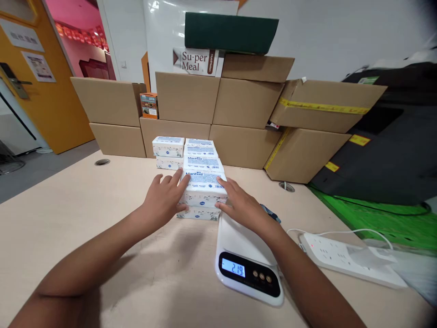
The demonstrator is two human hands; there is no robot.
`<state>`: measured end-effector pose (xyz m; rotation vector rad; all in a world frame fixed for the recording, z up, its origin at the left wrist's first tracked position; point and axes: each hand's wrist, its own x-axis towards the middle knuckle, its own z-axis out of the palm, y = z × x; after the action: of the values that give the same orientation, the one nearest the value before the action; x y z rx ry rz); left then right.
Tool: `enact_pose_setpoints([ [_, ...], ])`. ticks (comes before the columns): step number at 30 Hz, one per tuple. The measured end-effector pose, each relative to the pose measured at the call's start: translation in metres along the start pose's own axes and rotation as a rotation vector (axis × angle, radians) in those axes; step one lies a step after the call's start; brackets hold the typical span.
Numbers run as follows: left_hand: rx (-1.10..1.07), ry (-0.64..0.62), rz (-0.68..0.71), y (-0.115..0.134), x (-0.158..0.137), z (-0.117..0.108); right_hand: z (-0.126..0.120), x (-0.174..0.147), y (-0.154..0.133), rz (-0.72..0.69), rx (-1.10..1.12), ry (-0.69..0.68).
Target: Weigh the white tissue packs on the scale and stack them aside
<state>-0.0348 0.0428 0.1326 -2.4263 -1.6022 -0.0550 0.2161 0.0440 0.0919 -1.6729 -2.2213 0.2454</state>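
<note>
Soft tissue packs printed "Manhua" stand in stacked rows on the table. My left hand [165, 200] presses the left side of the front upper tissue pack [204, 189], fingers on its top edge and thumb low at the front. Opposite it, my right hand [243, 202] grips the right side, thumb near the front corner. The pack sits between both hands on a lower tissue pack [197, 214]. Beneath my right wrist lies a white digital scale [247, 243], its lit display reading what looks like 2.19. A dark, crumpled item [271, 213] shows partly behind that wrist.
Cardboard boxes [187, 97] are stacked along the back, with a dark green box [231, 33] on top. A small orange box [149, 105] stands among them. To the right are a white power strip [351, 259] with cables and a large dark bag [375, 150].
</note>
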Motion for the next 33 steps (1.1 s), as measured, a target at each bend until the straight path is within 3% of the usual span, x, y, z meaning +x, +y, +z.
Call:
enact_pose_setpoints([
  [5, -0.079, 0.135, -0.05, -0.017, -0.01, -0.018, 0.017, 0.002, 0.005, 0.012, -0.106, 0.13],
  [11, -0.242, 0.295, -0.133, -0.061, -0.04, -0.05, 0.044, 0.002, 0.015, -0.031, -0.196, 0.274],
  [15, -0.33, 0.365, -0.259, -0.092, -0.069, -0.064, 0.037, -0.001, 0.004, -0.023, -0.292, 0.283],
  [18, -0.357, 0.482, -0.339, -0.11, -0.085, -0.067, 0.022, 0.014, -0.03, -0.182, -0.262, 0.244],
  [21, -0.34, 0.541, -0.382, -0.117, -0.091, -0.066, 0.006, 0.063, -0.084, -0.353, -0.206, 0.146],
  [24, -0.337, 0.486, -0.376, -0.116, -0.091, -0.065, -0.007, 0.139, -0.136, -0.288, -0.163, -0.057],
  [26, -0.341, 0.442, -0.353, -0.112, -0.09, -0.065, -0.01, 0.19, -0.157, -0.245, -0.143, -0.1],
  [29, -0.354, 0.409, -0.311, -0.107, -0.089, -0.064, -0.007, 0.247, -0.17, -0.183, -0.151, -0.136],
  [33, -0.393, 0.372, -0.291, -0.105, -0.089, -0.064, 0.01, 0.287, -0.168, -0.077, -0.222, -0.2],
])
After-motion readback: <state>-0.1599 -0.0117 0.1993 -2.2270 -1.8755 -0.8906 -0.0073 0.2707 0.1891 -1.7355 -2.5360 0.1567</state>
